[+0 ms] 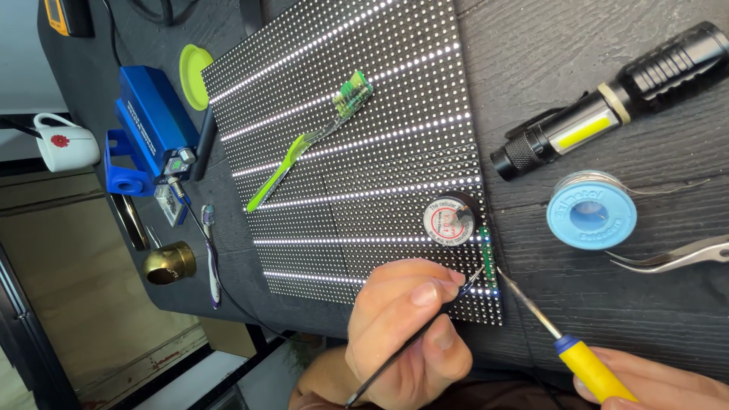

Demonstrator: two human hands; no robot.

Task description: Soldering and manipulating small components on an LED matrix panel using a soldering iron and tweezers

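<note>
A black LED matrix panel [357, 152] with lit white rows lies on the dark table. My left hand [406, 326] pinches thin black tweezers [425, 334], their tip touching a small green strip [488, 258] at the panel's lower right edge. My right hand [653, 383] grips a yellow-handled soldering iron [588, 364]; its metal tip [507, 282] meets the same strip. A small round tin [448, 220] sits on the panel just above the strip.
A green toothbrush [304, 144] lies on the panel. Right of it are a black flashlight [607, 99], a blue solder spool [591, 216] and metal pliers [676, 254]. Left are a blue device [152, 114], a green lid [194, 72], a brass cup [168, 263] and a white mug [64, 144].
</note>
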